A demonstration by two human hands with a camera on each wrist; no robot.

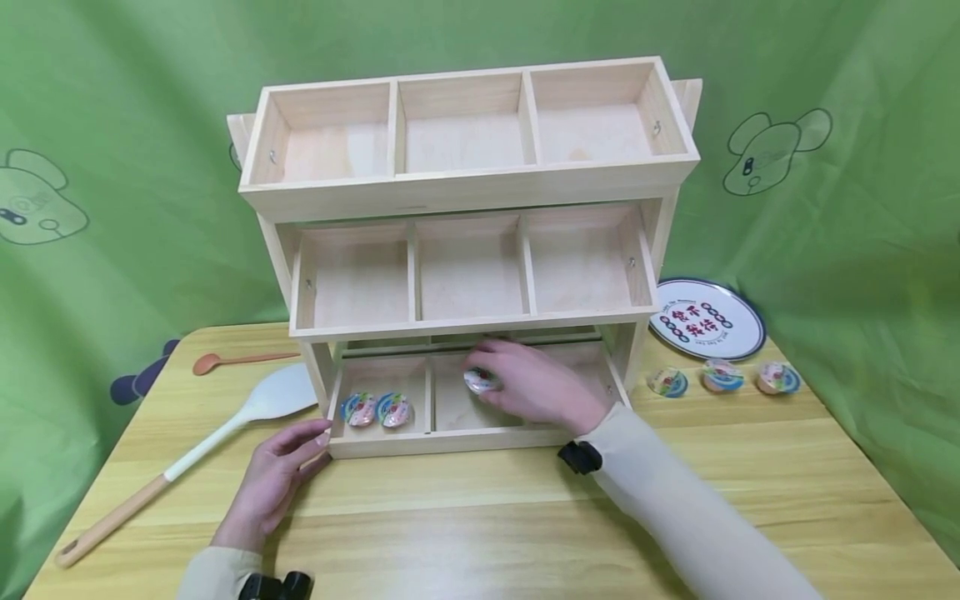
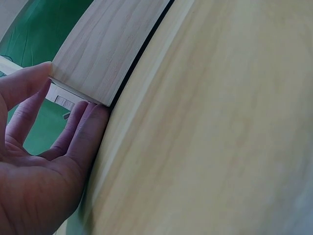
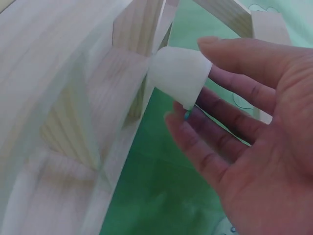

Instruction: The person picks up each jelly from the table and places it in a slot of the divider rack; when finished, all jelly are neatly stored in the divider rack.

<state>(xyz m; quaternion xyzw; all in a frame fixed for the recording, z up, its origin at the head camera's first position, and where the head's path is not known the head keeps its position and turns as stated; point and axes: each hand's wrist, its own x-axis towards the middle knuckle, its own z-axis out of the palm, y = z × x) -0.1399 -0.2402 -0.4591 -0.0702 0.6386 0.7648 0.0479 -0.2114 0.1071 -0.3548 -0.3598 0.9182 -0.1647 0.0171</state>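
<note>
My right hand (image 1: pixel 528 383) pinches a small jelly cup (image 1: pixel 480 381) above the middle compartment of the bottom wooden tray (image 1: pixel 480 439). In the right wrist view, the cup's pale rounded body (image 3: pixel 178 73) shows between thumb and fingertips. Two jelly cups (image 1: pixel 358 409) with printed lids lie side by side in that tray's left compartment. At the tray's front left corner, my left hand (image 1: pixel 273 479) touches the wood with its fingertips. Up close, the left wrist view has these extended fingers (image 2: pixel 90 129) against the end of the board (image 2: pixel 105 54).
Above the bottom tray, the wooden rack carries a middle tray (image 1: pixel 472 327) and a top tray (image 1: pixel 472 193), each with three compartments. Several jelly cups (image 1: pixel 722 375) stand right of it, before a round plate (image 1: pixel 705 321). A white spatula (image 1: pixel 202 458) and an orange spoon (image 1: pixel 243 359) lie left.
</note>
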